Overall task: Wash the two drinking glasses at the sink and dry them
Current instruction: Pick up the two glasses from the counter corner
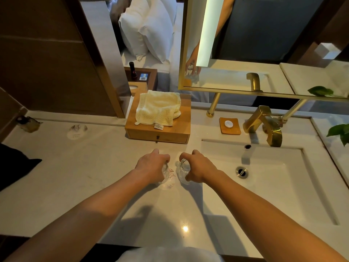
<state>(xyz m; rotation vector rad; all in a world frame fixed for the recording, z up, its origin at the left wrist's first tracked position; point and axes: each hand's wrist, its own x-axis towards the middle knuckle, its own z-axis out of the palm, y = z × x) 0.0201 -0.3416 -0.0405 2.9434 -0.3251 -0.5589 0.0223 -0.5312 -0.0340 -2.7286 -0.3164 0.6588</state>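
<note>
Left hand (153,163) curled around the left drinking glass (166,173), right hand (198,167) gripped the right drinking glass (182,172) by its rim. Both glasses sat side by side on the countertop (94,167), center frame, left of the sink basin (273,186). Cream washcloth (158,108) lay on the wooden drawer box (158,134) above.

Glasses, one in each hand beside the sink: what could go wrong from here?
1. The left glass and right glass sit almost touching, so lifting both at once could knock them together.
2. The left hand and right hand grip from above; once wet, a glass may slip.
3. The faucet overhangs the basin and could chip a rim.
</note>
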